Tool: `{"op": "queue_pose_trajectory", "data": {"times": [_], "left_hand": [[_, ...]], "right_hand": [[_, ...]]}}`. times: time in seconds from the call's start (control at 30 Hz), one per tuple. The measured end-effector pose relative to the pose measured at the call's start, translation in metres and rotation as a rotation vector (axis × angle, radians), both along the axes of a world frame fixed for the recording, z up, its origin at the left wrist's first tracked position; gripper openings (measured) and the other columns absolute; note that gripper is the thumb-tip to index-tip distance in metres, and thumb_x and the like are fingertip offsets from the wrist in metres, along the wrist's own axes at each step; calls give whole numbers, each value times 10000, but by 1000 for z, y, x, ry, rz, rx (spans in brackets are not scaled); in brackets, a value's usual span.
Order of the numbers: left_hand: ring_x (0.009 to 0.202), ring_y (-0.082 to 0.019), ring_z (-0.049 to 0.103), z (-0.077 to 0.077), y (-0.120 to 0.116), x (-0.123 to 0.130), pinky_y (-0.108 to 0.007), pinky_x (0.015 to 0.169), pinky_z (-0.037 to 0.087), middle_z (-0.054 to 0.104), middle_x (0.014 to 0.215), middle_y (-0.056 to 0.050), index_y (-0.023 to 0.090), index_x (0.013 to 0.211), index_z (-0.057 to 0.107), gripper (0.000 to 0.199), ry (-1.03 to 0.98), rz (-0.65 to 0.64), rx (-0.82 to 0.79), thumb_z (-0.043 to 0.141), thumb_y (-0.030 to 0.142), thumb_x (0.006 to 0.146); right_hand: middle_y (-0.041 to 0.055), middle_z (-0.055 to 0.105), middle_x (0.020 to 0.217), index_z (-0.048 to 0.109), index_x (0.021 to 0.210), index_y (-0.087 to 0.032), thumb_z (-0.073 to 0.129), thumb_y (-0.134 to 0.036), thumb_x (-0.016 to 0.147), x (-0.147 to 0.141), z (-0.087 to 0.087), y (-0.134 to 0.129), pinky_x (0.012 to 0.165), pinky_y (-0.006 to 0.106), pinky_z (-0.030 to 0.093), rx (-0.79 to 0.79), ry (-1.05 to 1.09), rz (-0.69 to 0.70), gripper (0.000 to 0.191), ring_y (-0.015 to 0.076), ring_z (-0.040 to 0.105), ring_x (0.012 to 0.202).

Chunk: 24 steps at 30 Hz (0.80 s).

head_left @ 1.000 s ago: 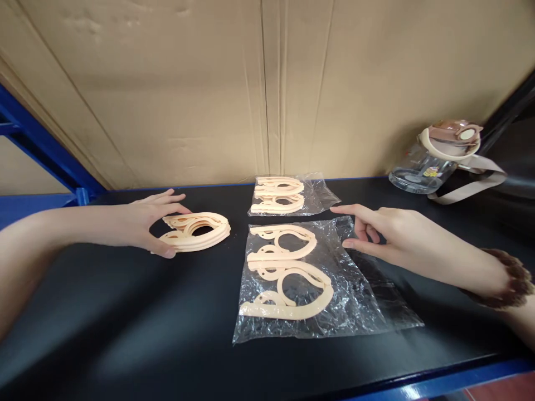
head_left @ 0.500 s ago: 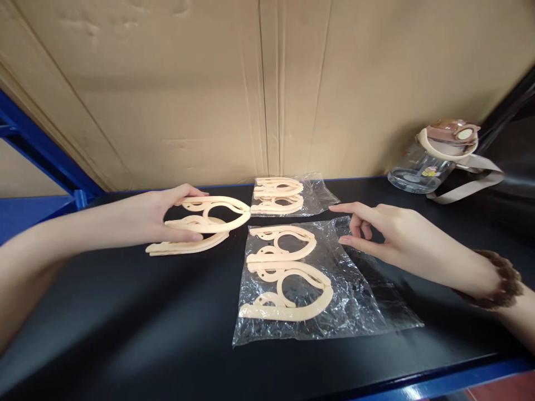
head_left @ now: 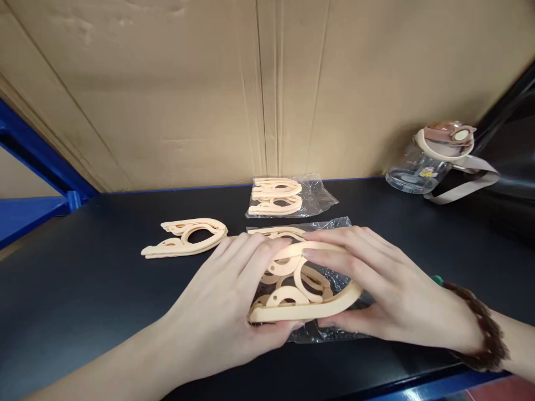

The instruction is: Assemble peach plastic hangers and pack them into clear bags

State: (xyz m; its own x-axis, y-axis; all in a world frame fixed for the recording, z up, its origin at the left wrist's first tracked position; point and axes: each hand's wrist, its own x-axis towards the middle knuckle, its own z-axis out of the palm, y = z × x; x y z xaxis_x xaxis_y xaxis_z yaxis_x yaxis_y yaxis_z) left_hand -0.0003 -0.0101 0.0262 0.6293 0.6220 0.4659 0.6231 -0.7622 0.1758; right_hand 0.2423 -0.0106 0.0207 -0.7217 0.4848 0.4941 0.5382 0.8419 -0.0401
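Note:
A cream plastic folding hanger [head_left: 317, 309], folded up, is held between my two hands above the nearer clear plastic bag [head_left: 334, 224]. My left hand [head_left: 234, 289] grips its left end, thumb below and fingers on top. Around its curved right end closes my right hand [head_left: 380, 284], fingertips on the upper arm and thumb underneath. Folded hangers inside the nearer bag are mostly hidden behind the held one. To the left, another folded hanger [head_left: 200, 249] lies on the black surface.
Farther back, a second clear bag [head_left: 313, 195] with folded hangers lies near the cardboard wall [head_left: 167, 100]. A clear bottle [head_left: 418, 164] with a brown lid and strap stands at the back right. Blue frame bars [head_left: 42, 211] edge the left side.
My left hand has carried the hanger rightward and nearer, lifting it off the one beneath, which stays on the surface. My right hand has moved in and taken hold of its curved end.

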Motion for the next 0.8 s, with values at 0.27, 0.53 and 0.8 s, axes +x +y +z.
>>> {"op": "queue_pose_trajectory", "data": {"times": [0.27,0.53,0.8], "left_hand": [[1403,-332,326,-11,7,-10,-489,1117,355,237,1584,-140,207,1534,-5,1026,-65,61,-97,650,547,821],[1437,-249,304,-28,30,-24,-462,1167,295,311,1577,-54,224,1514,234,552,73,139,-281,289,462,1019],[1399,-273,372,-35,40,-28,-479,1129,345,383,1535,-97,186,1523,205,622,157,151,-339,317,502,999]], "right_hand": [[100,533,1366,372,1410,-212,644,-370,850,19,17,14,1015,423,444,-29,57,-108,642,279,503,1240],[129,629,1211,415,1397,-192,655,-415,760,103,31,58,898,423,510,-218,-112,-498,716,300,615,1063],[70,539,1390,378,1444,-306,701,-437,750,90,23,43,931,341,518,-558,-295,-367,777,291,585,1181]]}}
